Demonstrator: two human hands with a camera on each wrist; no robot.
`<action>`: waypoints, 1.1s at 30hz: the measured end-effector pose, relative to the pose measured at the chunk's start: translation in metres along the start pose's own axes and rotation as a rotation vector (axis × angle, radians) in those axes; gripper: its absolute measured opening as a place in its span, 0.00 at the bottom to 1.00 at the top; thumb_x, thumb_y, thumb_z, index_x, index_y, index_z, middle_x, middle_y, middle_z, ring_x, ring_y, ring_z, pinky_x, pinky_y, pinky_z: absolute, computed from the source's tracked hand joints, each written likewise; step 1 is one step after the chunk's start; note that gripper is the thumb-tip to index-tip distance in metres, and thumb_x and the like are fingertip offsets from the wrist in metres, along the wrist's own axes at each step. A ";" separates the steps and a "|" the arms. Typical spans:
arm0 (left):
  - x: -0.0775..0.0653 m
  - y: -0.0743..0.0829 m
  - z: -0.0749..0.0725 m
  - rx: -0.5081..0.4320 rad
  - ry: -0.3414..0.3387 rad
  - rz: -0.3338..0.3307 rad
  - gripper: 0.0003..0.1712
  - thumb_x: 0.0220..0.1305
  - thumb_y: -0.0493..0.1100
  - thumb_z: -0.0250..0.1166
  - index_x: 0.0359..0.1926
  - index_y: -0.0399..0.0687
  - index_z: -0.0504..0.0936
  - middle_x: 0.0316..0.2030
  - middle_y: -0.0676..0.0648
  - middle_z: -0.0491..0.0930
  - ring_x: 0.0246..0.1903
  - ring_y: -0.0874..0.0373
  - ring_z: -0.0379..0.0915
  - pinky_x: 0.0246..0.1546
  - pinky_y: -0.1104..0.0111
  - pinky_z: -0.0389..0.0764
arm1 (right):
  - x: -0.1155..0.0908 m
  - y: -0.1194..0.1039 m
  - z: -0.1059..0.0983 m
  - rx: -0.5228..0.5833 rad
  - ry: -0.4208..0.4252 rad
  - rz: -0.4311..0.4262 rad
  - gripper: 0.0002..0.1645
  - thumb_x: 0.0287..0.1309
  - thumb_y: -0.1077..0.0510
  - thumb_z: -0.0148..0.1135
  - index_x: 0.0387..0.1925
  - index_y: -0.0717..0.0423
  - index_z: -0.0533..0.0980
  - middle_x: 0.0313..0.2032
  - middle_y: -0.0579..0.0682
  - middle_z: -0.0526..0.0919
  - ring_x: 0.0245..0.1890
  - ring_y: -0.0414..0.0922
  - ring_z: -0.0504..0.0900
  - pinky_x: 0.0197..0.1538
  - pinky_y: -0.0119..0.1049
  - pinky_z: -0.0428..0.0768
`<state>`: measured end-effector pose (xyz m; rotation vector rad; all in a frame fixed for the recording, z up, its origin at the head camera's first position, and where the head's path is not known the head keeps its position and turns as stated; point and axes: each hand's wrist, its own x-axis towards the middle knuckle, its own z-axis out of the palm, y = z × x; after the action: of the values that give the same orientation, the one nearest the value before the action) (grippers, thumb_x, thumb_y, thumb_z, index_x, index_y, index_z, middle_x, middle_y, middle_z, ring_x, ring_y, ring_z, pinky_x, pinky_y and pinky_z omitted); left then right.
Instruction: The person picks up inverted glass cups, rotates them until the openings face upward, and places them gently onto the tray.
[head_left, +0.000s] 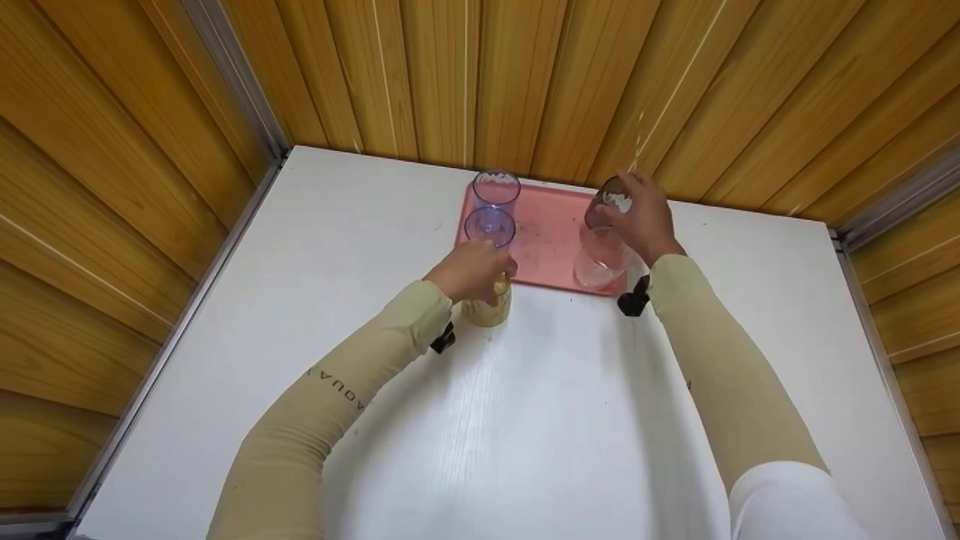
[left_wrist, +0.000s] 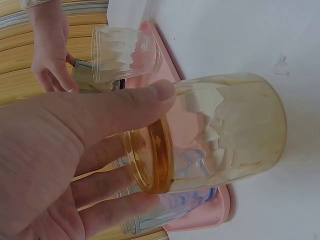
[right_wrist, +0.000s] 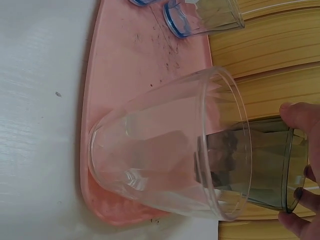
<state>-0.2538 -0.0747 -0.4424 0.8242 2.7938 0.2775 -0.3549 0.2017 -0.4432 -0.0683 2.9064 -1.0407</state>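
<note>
My left hand point(head_left: 474, 268) grips a yellow see-through cup point(left_wrist: 245, 125) near its amber rim, thumb on one side and fingers on the other. The cup is upright at the front left edge of a pink tray point(head_left: 547, 259). At the tray's back right corner, my right hand point(head_left: 649, 217) holds a smoky grey cup point(right_wrist: 267, 165) by its rim. A clear cup point(right_wrist: 150, 145) stands on the tray just in front of the grey one. Two blue-rimmed cups, a nearer one point(head_left: 491, 229) and a farther one point(head_left: 496, 189), stand along the tray's left side.
The tray lies at the far side of a white table point(head_left: 487, 435). Behind it rises a wood-plank wall point(head_left: 517, 82), with more planks at left and right. Metal strips point(head_left: 232, 255) run along the table's sides. A black wrist mount point(head_left: 635, 298) hangs under the right wrist.
</note>
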 end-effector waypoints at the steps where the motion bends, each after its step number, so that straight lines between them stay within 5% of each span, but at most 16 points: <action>1: 0.000 0.000 0.000 -0.003 0.002 -0.001 0.26 0.48 0.42 0.77 0.51 0.53 0.84 0.47 0.51 0.85 0.47 0.53 0.79 0.52 0.61 0.81 | 0.000 0.000 0.001 -0.004 0.000 0.002 0.47 0.60 0.43 0.62 0.75 0.33 0.50 0.76 0.47 0.49 0.75 0.52 0.51 0.72 0.54 0.62; 33: -0.001 0.000 0.000 0.007 0.010 0.016 0.26 0.46 0.42 0.78 0.50 0.50 0.84 0.46 0.50 0.86 0.47 0.52 0.80 0.54 0.60 0.80 | 0.014 0.005 0.015 0.053 -0.039 0.088 0.49 0.59 0.43 0.64 0.75 0.38 0.49 0.76 0.47 0.46 0.76 0.51 0.50 0.74 0.52 0.59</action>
<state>-0.2532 -0.0752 -0.4418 0.8493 2.7999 0.2761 -0.3678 0.1953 -0.4580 0.0411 2.8169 -1.0884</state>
